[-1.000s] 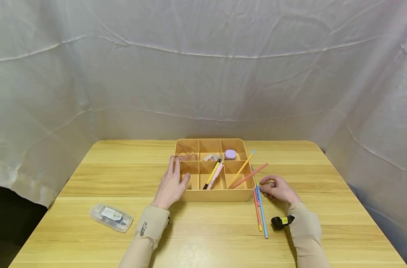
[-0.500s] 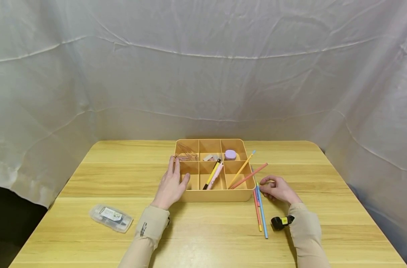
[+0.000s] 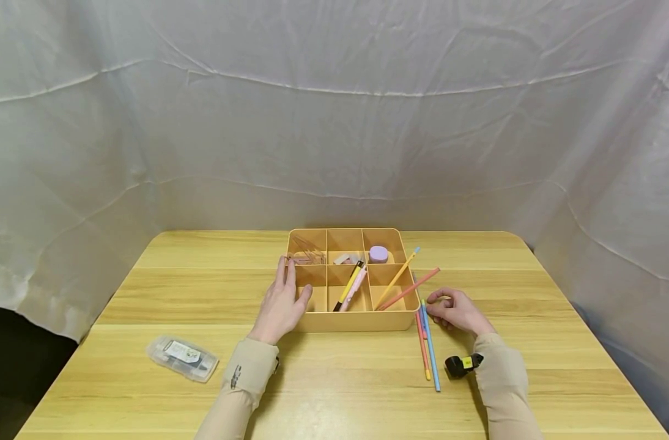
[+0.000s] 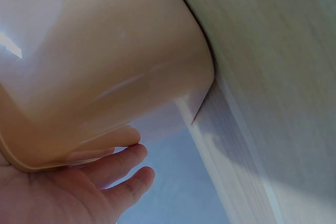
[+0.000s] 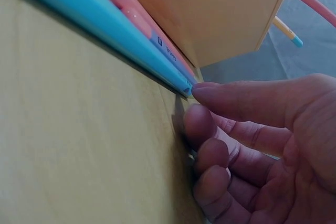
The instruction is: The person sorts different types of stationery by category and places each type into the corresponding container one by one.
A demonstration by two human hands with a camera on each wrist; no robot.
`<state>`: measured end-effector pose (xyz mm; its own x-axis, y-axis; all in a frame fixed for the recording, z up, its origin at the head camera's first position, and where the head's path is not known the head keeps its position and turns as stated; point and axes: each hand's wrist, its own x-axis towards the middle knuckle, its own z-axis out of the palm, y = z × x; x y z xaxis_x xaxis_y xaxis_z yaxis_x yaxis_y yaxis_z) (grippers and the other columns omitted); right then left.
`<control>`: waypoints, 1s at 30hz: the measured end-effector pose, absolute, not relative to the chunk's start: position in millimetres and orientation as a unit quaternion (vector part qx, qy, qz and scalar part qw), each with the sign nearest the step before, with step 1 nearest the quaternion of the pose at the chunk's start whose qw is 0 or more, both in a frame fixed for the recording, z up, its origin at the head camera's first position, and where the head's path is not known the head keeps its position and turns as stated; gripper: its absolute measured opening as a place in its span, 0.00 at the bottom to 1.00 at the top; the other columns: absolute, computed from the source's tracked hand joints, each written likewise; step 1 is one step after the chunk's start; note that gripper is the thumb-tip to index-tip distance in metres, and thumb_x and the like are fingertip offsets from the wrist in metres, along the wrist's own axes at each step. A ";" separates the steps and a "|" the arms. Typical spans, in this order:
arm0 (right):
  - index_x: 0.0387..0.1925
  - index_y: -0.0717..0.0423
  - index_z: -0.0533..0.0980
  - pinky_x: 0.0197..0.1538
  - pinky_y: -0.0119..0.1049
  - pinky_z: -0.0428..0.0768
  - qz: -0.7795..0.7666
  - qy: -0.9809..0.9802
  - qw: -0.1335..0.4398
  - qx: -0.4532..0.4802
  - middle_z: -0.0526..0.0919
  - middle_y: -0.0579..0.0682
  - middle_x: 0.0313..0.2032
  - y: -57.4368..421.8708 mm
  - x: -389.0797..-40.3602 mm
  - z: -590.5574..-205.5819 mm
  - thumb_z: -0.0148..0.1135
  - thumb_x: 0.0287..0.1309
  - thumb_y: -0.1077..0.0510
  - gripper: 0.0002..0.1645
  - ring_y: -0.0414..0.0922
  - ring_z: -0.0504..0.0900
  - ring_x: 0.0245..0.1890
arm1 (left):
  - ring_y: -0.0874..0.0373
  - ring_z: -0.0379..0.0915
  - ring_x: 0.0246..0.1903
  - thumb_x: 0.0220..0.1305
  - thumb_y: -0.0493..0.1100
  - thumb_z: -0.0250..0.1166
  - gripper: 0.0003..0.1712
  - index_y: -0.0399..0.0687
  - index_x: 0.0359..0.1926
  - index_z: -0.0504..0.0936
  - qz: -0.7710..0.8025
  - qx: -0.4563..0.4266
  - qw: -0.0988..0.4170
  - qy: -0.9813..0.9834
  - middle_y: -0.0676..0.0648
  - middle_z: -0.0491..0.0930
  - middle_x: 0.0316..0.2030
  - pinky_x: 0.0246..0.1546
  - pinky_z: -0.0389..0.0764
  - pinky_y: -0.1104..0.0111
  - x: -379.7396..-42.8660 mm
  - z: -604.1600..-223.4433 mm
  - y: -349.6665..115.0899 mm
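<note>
My left hand [image 3: 279,308] rests at the left wall of the orange six-compartment organizer [image 3: 345,322], thumb over the front left compartment. In the left wrist view its fingers [image 4: 123,163] lie stretched along the outer wall. My right hand [image 3: 458,310] rests on the table right of the organizer, fingers loosely curled. In the right wrist view its thumb tip touches the end of a blue pencil [image 5: 105,27] lying on the table. Next to that pencil lie a red pencil [image 3: 424,354] with a yellow end and a pink-and-blue pen [image 5: 165,45].
The organizer holds a yellow-black pen [image 3: 348,287], a pink pen [image 3: 354,288], a yellow pencil [image 3: 397,278], a red pencil [image 3: 417,286], clear set squares [image 3: 307,252], erasers [image 3: 342,259] and a purple-lidded item [image 3: 378,253]. A clear case [image 3: 183,357] lies front left.
</note>
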<state>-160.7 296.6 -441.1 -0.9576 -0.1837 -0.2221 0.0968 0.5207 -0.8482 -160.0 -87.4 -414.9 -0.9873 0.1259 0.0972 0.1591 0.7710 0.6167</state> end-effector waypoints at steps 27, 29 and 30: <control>0.51 0.71 0.72 0.26 0.30 0.77 -0.485 0.862 0.142 -0.028 0.80 0.45 0.22 294.2 -160.1 -439.4 0.60 0.68 0.59 0.19 0.37 0.74 0.21 | 0.27 0.55 0.72 0.76 0.54 0.51 0.43 0.34 0.79 0.45 -0.326 -0.077 0.032 -0.942 0.34 0.36 0.80 0.73 0.60 0.39 -161.2 -417.9 -87.3; 0.51 0.71 0.72 0.26 0.30 0.77 -0.483 0.864 0.142 -0.023 0.80 0.44 0.22 294.0 -160.4 -439.2 0.60 0.68 0.58 0.19 0.37 0.75 0.21 | 0.28 0.55 0.73 0.76 0.54 0.51 0.44 0.35 0.79 0.45 -0.328 -0.076 0.030 -0.941 0.35 0.36 0.81 0.73 0.59 0.39 -161.4 -417.9 -87.2; 0.51 0.70 0.72 0.26 0.30 0.77 -0.481 0.865 0.142 -0.021 0.80 0.44 0.22 293.9 -160.6 -439.2 0.61 0.68 0.58 0.19 0.37 0.75 0.21 | 0.28 0.55 0.73 0.76 0.54 0.51 0.44 0.35 0.79 0.45 -0.329 -0.076 0.030 -0.941 0.35 0.36 0.81 0.74 0.59 0.39 -161.4 -417.8 -87.3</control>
